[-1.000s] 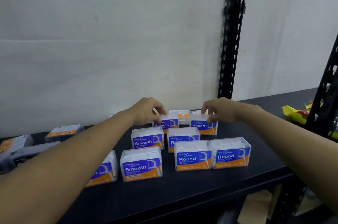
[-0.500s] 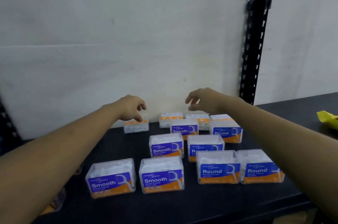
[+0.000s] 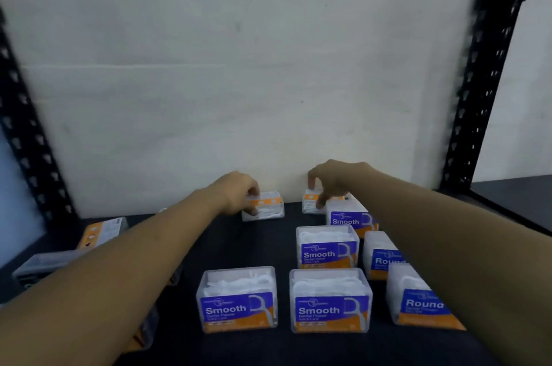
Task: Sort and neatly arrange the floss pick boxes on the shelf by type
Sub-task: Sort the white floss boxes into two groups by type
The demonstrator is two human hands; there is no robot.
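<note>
- Half a second ago our hands hovered empty; now our left hand (image 3: 239, 191) grasps a turned-away box (image 3: 264, 205) at the wall (image 3: 209, 96).
- Our right hand (image 3: 336, 182) pinches another back box (image 3: 310, 201), behind the Smooth boxes (image 3: 327, 247).
- We judge their types need reading before they join the Smooth or Round boxes (image 3: 418, 303) on the shelf (image 3: 239, 243).

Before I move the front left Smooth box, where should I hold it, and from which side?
Grip the front left Smooth box from above, fingers on its two short side walls. It stands upright, its top and left side are free, and only a narrow gap separates it from its right neighbour.
</note>
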